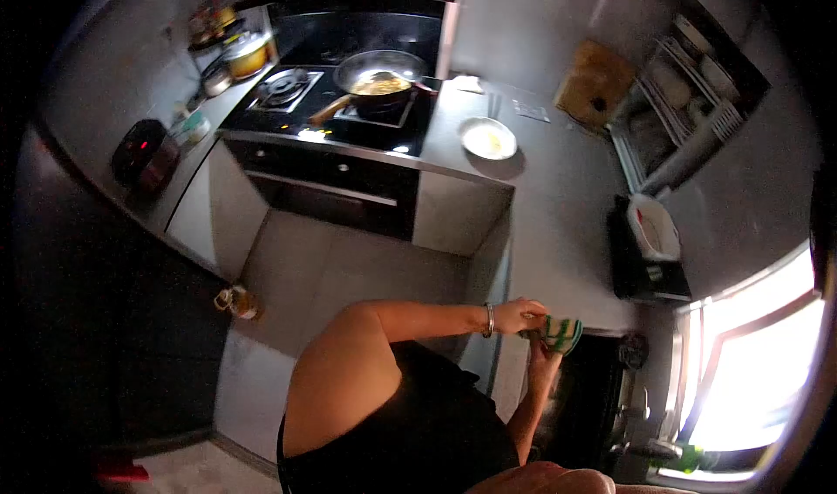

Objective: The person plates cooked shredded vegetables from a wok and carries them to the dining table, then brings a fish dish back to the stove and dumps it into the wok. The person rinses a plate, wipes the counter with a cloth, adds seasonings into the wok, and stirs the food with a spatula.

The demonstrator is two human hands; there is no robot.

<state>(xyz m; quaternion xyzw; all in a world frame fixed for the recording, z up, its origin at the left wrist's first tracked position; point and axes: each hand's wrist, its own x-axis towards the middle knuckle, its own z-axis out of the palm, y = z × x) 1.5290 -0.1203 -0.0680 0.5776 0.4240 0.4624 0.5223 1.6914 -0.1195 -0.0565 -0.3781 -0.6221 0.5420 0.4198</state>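
A green and beige striped cloth is bunched between my two hands, above the counter edge near the dark sink. My left hand, with a metal bracelet at its wrist, closes on the cloth from the left. From below, my right hand grips the same cloth, its fingers partly covered by it. A tap stands at the far side of the sink.
A wok with food sits on the black stove. Nearby on the counter are a white bowl, a cutting board and a dish rack. A bottle stands low at left, beside a dark cabinet.
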